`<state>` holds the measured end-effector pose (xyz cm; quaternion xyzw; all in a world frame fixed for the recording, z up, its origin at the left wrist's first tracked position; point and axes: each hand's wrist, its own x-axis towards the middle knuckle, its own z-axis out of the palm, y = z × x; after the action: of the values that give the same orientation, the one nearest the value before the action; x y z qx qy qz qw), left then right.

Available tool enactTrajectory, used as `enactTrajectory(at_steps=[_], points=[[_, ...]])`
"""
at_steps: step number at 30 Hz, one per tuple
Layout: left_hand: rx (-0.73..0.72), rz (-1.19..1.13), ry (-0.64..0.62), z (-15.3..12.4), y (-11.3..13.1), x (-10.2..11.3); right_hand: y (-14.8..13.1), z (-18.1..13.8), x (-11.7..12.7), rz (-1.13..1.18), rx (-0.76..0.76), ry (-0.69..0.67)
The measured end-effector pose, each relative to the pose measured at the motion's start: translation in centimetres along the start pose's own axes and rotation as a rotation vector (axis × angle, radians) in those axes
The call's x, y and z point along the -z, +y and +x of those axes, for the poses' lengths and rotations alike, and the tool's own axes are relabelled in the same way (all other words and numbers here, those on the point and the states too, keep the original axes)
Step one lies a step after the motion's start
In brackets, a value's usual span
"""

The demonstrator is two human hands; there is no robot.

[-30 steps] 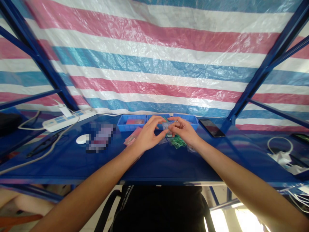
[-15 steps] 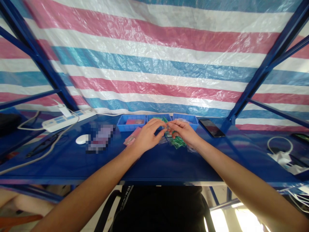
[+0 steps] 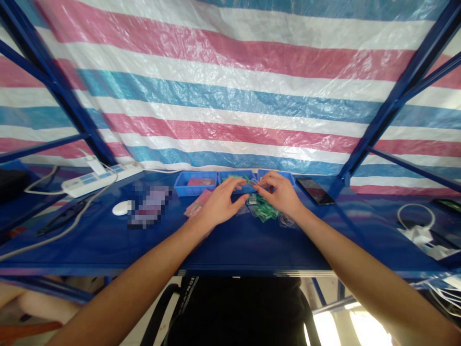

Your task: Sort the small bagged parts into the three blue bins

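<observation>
My right hand point(image 3: 280, 194) pinches a small clear plastic packet point(image 3: 253, 183) between thumb and fingertips, above the front edge of the blue trays. Just left of it, my left hand point(image 3: 227, 198) is open, thumb and fingers apart, with nothing I can see in it. Below my hands lies a loose pile of small green packets point(image 3: 264, 210) on the table. Clear packets point(image 3: 286, 220) lie at the pile's right side. Pink packets point(image 3: 196, 204) lie left of my left hand, partly hidden by it.
Three blue trays stand in a row at the back: a left tray point(image 3: 176, 185) with pink packets, a middle tray point(image 3: 220, 174) with green ones, and a right tray point(image 3: 264, 171). A phone point(image 3: 316, 191) lies to the right. Leftward are a power strip point(image 3: 104, 180) and a white oval object point(image 3: 122, 208).
My right hand has moved slightly up and away from my left hand, taking the small clear packet with it. My left fingers have come off it and spread apart.
</observation>
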<state>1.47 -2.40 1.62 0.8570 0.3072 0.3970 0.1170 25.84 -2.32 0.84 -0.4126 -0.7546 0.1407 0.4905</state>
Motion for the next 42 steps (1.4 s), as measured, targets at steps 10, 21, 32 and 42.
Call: enactTrajectory(at_steps=[10, 21, 32, 42], points=[[-0.114, 0.091, -0.295, -0.8, -1.6, -0.9, 3.7, 1.1, 3.3, -0.379, 0.059, 0.139], [-0.063, 0.133, -0.356, -0.3, -1.2, -0.4, 5.2, 0.8, 3.0, -0.499, -0.017, -0.103], [0.1, 0.007, 0.006, 0.3, 0.2, 0.5, 0.5, 0.3, 2.1, -0.263, 0.176, -0.063], [0.169, -0.408, -0.036, 0.0, 0.3, -0.3, 0.0, -0.9, -1.8, 0.374, -0.145, -0.232]])
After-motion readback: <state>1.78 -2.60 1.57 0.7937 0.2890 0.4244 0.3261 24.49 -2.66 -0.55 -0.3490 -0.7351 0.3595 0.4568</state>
